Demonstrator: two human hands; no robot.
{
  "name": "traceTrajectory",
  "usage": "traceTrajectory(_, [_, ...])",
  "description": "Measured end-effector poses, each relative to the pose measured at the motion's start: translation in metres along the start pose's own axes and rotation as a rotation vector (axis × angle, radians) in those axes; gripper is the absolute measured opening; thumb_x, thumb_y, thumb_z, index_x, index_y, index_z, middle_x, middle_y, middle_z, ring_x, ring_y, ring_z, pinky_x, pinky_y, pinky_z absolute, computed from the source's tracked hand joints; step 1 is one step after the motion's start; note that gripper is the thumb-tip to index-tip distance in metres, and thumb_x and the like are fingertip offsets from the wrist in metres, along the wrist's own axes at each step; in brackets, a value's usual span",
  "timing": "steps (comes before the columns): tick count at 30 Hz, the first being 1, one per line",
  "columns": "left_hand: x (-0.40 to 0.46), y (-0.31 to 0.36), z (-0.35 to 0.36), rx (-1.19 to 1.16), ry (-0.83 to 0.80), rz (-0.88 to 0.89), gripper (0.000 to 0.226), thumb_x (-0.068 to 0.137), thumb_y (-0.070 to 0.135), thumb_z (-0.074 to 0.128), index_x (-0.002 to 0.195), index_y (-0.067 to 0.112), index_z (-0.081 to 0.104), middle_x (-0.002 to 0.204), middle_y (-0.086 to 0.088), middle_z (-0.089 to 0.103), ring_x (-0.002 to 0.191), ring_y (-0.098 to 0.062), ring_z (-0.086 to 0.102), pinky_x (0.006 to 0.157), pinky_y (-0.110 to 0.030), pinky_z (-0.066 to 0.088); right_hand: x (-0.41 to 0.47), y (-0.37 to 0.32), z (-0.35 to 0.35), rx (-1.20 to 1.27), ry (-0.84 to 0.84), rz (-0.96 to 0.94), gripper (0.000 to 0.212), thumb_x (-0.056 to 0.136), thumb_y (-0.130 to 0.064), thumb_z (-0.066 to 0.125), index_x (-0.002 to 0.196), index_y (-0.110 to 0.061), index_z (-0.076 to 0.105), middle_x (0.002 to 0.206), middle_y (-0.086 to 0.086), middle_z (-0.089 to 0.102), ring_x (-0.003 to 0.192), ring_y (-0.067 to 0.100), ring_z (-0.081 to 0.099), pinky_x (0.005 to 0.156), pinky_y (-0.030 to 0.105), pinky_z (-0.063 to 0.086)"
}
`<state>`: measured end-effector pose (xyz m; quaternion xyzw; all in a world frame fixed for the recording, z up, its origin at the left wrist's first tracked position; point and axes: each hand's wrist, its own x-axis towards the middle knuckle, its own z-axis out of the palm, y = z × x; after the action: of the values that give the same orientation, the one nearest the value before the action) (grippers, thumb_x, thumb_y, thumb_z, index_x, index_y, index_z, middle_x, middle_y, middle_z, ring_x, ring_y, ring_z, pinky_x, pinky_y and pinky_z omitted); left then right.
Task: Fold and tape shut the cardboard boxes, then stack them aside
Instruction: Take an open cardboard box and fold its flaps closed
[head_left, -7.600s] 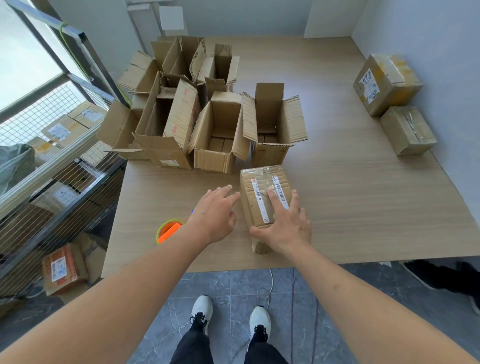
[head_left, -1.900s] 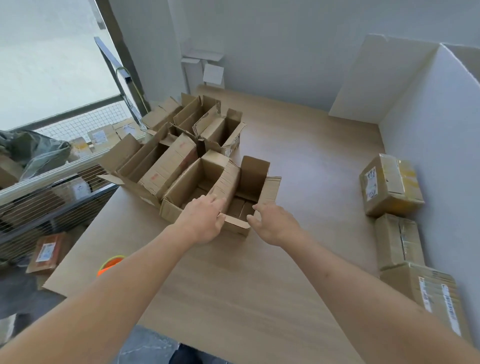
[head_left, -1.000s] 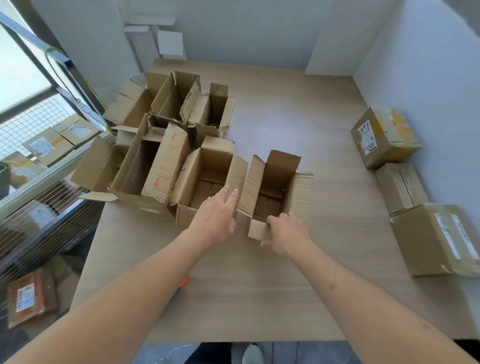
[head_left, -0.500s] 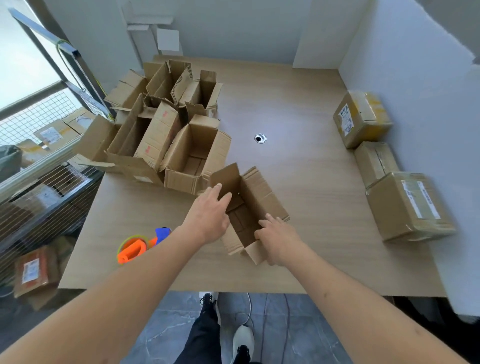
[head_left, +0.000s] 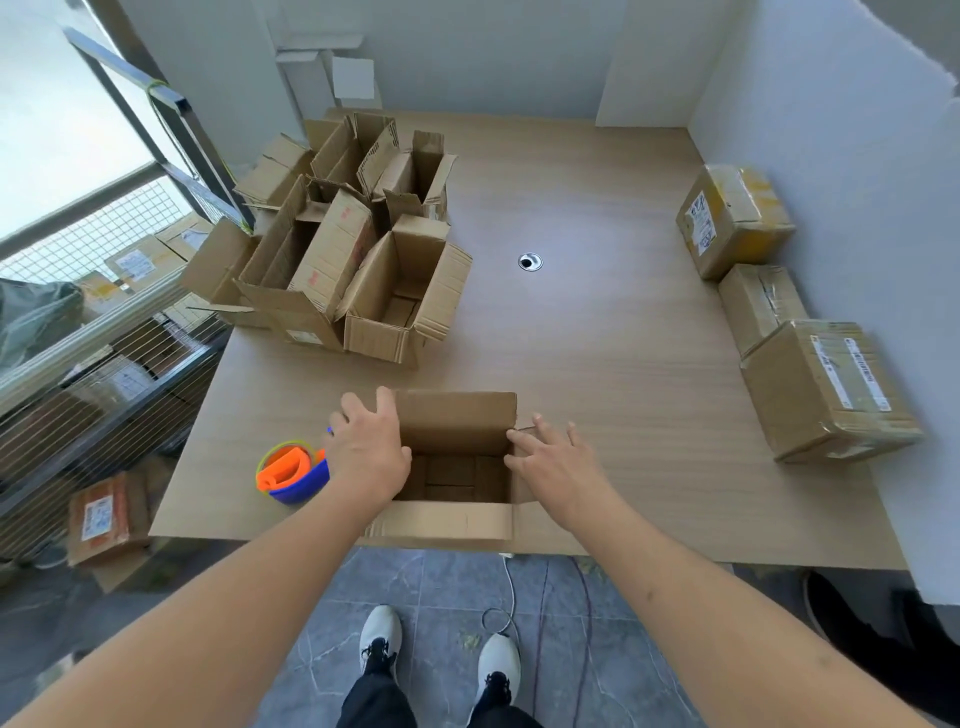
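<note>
Now the open box (head_left: 457, 470) has slid away from the other open boxes (head_left: 343, 244) at the upper left and sits square at the near edge of the table (head_left: 597, 364), low in the middle of the frame. The left hand (head_left: 369, 452) lies on its left side and the right hand (head_left: 553, 465) on its right side, fingers mostly straight; I think neither grips a flap. If they push the side flaps too fast, the box could slip off the edge. The tape holder (head_left: 291, 470) sits very close and could get bumped. 3 shut boxes (head_left: 826, 387) wait at the right.
</note>
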<state>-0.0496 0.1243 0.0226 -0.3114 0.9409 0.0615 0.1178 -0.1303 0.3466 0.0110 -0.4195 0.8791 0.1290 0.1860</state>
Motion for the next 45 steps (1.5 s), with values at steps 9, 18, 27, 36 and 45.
traceTrajectory(9, [0.027, -0.051, 0.002, -0.372, -0.003, 0.148, 0.057, 0.089, 0.018, 0.072, 0.138, 0.012, 0.045, 0.122, -0.011, 0.055, 0.113, -0.035, 0.058, 0.090, -0.042, 0.049, 0.020, -0.032, -0.027, 0.237, 0.056, 0.236, 0.046, 0.102, -0.009, 0.053, 0.139, -0.037, 0.059, 0.171, 0.011, -0.006, 0.156, 0.040, 0.001, 0.124, 0.049, 0.023])
traceTrajectory(18, [0.022, -0.069, 0.015, -0.230, -0.310, 0.483, 0.084, 0.081, 0.076, 0.063, 0.143, 0.019, 0.058, 0.142, 0.003, 0.042, 0.136, -0.018, 0.027, 0.116, -0.033, 0.030, 0.046, -0.071, -0.024, 0.698, 0.254, 0.317, 0.058, 0.094, 0.000, 0.058, 0.146, -0.026, 0.051, 0.154, 0.000, 0.039, 0.130, 0.026, 0.054, 0.105, 0.038, 0.048])
traceTrajectory(27, [0.031, -0.084, 0.030, -0.370, -0.099, 0.545, 0.057, 0.085, 0.043, 0.078, 0.134, 0.019, 0.063, 0.124, 0.004, 0.065, 0.120, -0.018, 0.056, 0.096, -0.030, 0.047, 0.066, -0.087, -0.023, 0.743, 0.308, 0.605, 0.070, 0.105, -0.037, 0.046, 0.162, -0.034, 0.007, 0.166, 0.009, 0.013, 0.135, 0.033, 0.048, 0.097, 0.045, 0.050])
traceTrajectory(36, [0.040, -0.065, 0.027, -0.413, -0.019, 0.267, 0.134, 0.067, 0.043, 0.093, 0.162, 0.036, -0.002, 0.148, -0.011, 0.023, 0.127, -0.031, 0.040, 0.104, -0.042, 0.043, 0.074, -0.079, -0.025, 0.907, 0.398, 0.657, 0.093, 0.093, -0.052, 0.065, 0.162, -0.030, 0.008, 0.151, 0.005, 0.038, 0.136, 0.028, 0.036, 0.109, 0.043, 0.038])
traceTrajectory(45, [0.046, -0.080, 0.044, -0.513, -0.126, 0.210, 0.123, 0.078, 0.063, 0.077, 0.161, 0.033, -0.009, 0.154, -0.014, 0.020, 0.142, -0.037, 0.033, 0.114, -0.049, 0.039, 0.066, -0.097, 0.006, 0.558, 0.377, 0.421, 0.062, 0.084, -0.069, 0.067, 0.135, -0.034, 0.060, 0.129, 0.000, 0.040, 0.125, 0.024, 0.038, 0.097, 0.043, 0.050])
